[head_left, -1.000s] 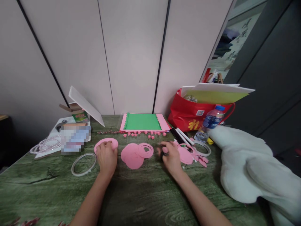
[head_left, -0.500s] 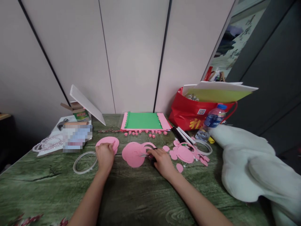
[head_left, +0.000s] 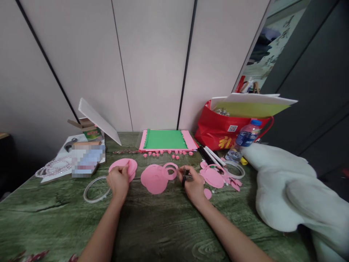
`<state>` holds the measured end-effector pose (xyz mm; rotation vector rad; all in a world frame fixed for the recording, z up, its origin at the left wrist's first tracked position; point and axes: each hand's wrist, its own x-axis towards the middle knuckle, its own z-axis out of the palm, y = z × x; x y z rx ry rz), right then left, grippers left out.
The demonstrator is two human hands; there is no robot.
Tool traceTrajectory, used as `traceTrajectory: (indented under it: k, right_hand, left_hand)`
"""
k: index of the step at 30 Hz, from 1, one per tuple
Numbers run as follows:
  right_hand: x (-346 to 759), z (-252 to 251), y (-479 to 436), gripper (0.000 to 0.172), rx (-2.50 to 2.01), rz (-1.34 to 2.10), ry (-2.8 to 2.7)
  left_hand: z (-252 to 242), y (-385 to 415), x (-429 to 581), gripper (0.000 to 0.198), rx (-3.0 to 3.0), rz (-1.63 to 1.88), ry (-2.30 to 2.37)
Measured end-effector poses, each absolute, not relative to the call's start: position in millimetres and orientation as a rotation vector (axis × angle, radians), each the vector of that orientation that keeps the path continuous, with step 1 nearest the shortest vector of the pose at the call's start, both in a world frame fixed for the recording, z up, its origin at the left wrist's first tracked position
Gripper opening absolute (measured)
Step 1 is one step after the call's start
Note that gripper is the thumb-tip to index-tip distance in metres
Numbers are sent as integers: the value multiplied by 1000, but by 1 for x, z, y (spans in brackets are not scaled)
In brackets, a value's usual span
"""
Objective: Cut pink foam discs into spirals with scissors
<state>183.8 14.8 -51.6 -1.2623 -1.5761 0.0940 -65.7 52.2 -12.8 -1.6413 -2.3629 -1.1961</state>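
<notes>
My left hand (head_left: 119,180) is at the pink paper circles (head_left: 132,168) on the left, its fingertips closed on the edge of one. My right hand (head_left: 194,183) is curled round a pair of scissors (head_left: 184,177) with dark handles; the blades are hard to make out. Between my hands lies an overlapping group of pink paper circles (head_left: 155,182). A pink paper ring (head_left: 175,174) rests at its right side, close to my right fingertips. More pink cut pieces and offcuts (head_left: 214,177) are heaped just right of my right hand.
A white tape roll (head_left: 86,193) lies by my left wrist, another tape roll (head_left: 242,171) at right. Small pink rolled pieces (head_left: 161,153) line a green sheet (head_left: 165,139). A bottle (head_left: 243,140), red bag (head_left: 209,127), pens (head_left: 215,156) and white plush (head_left: 283,189) stand right.
My right hand has moved right with the scissors, away from the middle circles. The pink ring now lies beside them. My left hand has shifted slightly left.
</notes>
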Motion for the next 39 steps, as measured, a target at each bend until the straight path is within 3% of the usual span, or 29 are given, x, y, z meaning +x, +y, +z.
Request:
traceTrajectory:
  k: [6, 15, 19, 22, 25, 31, 39]
  right_hand:
    - [171, -50, 10, 17, -1108, 201, -1835]
    - [182, -48, 16, 32, -1173, 215, -1989]
    - [182, -51, 18, 37, -1249, 223, -2023]
    - [183, -54, 19, 44, -1299, 245, -1981]
    - [185, -56, 20, 38, -1316, 295, -1882]
    - [184, -52, 23, 17, -1203, 479, -1641]
    - [171, -43, 10, 28, -1015, 671, -1721]
  left_hand:
    - [-14, 54, -66, 31, -1556, -1347, -2364]
    - [-4, 47, -55, 17, -1375, -1622, -2093]
    - [6, 39, -38, 17, -1283, -1993, -1859]
    - [3, 33, -20, 17, -1518, -2359, -2013]
    - [-7, 30, -6, 18, -1948, -2646, -2139]
    - [-27, 37, -6, 14, -1899, -2628, -2492]
    - [-30, 41, -7, 10, -1719, -2846, -2488]
